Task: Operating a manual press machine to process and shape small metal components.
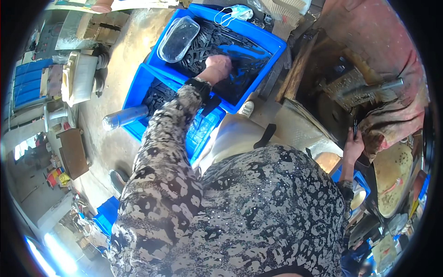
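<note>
My left hand (218, 67) reaches down into a large blue plastic bin (278, 44), its fingers curled and mostly hidden from above. Beneath and around it lie many dark flat metal strips (207, 39); whether it grips any cannot be made out. Far to the right, my right hand (353, 147) pinches a slim metal tool (355, 124), perhaps tweezers or pliers. The tool points toward a dark, oily machine bed (334, 104) with a metal cylinder (385, 87) above it.
A clear plastic tub (179, 39) rests on the strips at the bin's left. A smaller blue bin (134, 99) holds more strips and a shiny cylinder (124, 117). A face mask (237, 14) hangs on the far rim. Reddish cloth (392, 41) drapes the machine; a wooden board (297, 69) edges it.
</note>
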